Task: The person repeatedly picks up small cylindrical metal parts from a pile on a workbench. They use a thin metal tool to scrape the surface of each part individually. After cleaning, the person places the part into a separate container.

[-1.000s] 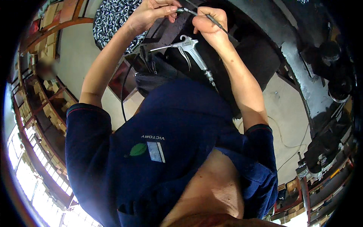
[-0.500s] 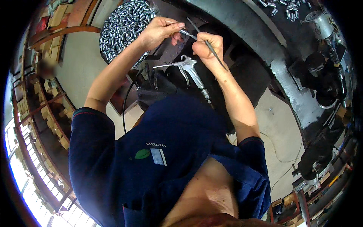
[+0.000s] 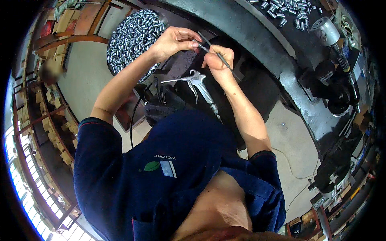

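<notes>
My left hand point(image 3: 175, 41) is closed in a pinch on a small shiny metal sleeve point(image 3: 200, 45), mostly covered by the fingertips. Close on its right, my right hand point(image 3: 220, 58) grips a slim dark rod point(image 3: 206, 39) that slants across the fingers and past the wrist. A thin piece also reaches from the right fingers to the sleeve; whether it enters the sleeve I cannot tell. Below the hands, a silver air blow gun point(image 3: 199, 81) lies on dark cloth over my lap, nozzle pointing left.
A round container heaped with small metal sleeves point(image 3: 134, 40) stands left of my hands. More sleeves point(image 3: 295, 11) lie on the dark bench point(image 3: 261, 36) at the upper right, near a machine with a metal cylinder point(image 3: 325, 32). A black hose point(image 3: 134, 114) hangs beside me. Shelves with boxes point(image 3: 48, 116) line the left.
The whole view has shifted a little, so hands, container and bench sit differently in it. Both hands keep their holds, close together; less of the sleeve shows now.
</notes>
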